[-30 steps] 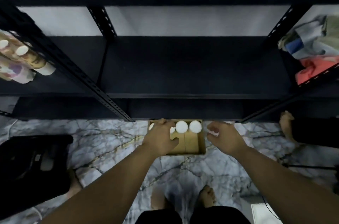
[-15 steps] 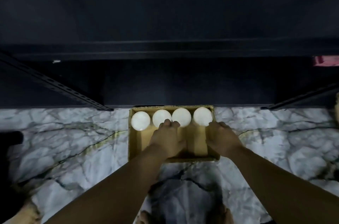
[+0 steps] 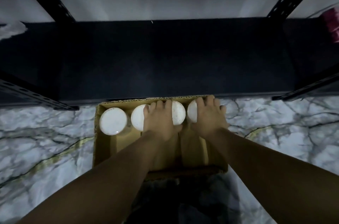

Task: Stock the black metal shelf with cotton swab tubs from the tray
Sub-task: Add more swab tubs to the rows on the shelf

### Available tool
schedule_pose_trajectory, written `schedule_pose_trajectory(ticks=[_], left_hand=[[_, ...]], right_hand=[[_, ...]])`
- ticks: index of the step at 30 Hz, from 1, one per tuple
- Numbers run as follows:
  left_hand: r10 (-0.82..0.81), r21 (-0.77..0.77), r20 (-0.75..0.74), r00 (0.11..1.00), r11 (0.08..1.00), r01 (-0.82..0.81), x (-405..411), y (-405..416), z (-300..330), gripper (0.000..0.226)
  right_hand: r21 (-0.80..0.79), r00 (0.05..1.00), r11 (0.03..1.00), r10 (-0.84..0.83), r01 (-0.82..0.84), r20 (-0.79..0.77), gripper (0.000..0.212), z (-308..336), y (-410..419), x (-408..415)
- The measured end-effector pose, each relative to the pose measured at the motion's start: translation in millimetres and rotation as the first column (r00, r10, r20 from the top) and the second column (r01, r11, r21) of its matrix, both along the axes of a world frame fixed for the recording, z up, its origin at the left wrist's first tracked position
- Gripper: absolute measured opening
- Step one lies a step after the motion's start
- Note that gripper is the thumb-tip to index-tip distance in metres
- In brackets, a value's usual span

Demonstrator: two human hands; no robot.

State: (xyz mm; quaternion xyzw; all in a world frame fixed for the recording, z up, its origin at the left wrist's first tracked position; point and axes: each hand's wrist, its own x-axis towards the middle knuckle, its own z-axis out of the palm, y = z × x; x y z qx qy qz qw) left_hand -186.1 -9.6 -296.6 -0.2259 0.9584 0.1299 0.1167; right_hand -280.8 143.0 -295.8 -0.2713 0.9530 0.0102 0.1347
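Reaching into shallow brown cardboard tray (image 3: 104, 150) lying on marbled floor, touching front edge of black metal shelf (image 3: 174, 58).

Four white round-lidded cotton swab tubs (image 3: 113, 121) standing in row at tray's far end.

Left hand (image 3: 160, 122) draping over two middle tubs, fingers spread, curling over far sides.

Right hand (image 3: 209, 119) covering rightmost tub, fingers spread; grip underneath hidden.

Risk: lifting two tubs one-handed, smooth lids slipping, knocking leftmost tub.

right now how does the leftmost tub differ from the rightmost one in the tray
The leftmost tub is untouched, with its whole round white lid showing; the rightmost tub is mostly covered by the right hand laid over it. The leftmost sits by the tray's left wall, the rightmost near the right wall. Both stand upright in the same back row, with white lids.
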Motion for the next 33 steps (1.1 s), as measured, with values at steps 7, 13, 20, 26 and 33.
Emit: schedule_pose_trajectory(ticks=[7, 13, 20, 26, 33], left_hand=[[0.039, 0.163, -0.071, 0.997, 0.986, -0.027, 15.3, -1.1, 40.1, 0.086], [0.14, 0.41, -0.059, 0.988, 0.906, -0.103, 38.2, -0.1, 152.5, 0.083], [0.182, 0.512, -0.063, 0.981, 0.85, -0.125, 78.4, 6.2, 321.4, 0.078], [0.186, 0.549, -0.116, 0.976, 0.831, -0.093, 119.0, 10.5, 458.1, 0.069], [0.24, 0.547, -0.186, 0.953, 0.831, -0.103, 152.1, 13.9, 597.5, 0.073]], right_hand=[[-0.171, 0.973, 0.974, -0.109, 0.145, 0.203, 0.083, 54.8, 15.2, 5.0], [-0.283, 0.887, 0.924, -0.111, 0.258, 0.448, 0.074, 156.0, 39.9, 20.4], [-0.412, 0.865, 0.86, -0.065, 0.302, 0.498, 0.054, 309.3, 56.1, 57.0], [-0.513, 0.869, 0.809, 0.006, 0.286, 0.495, 0.051, 444.3, 65.0, 98.3], [-0.558, 0.884, 0.792, 0.05, 0.248, 0.464, 0.051, 581.6, 69.0, 122.0]])
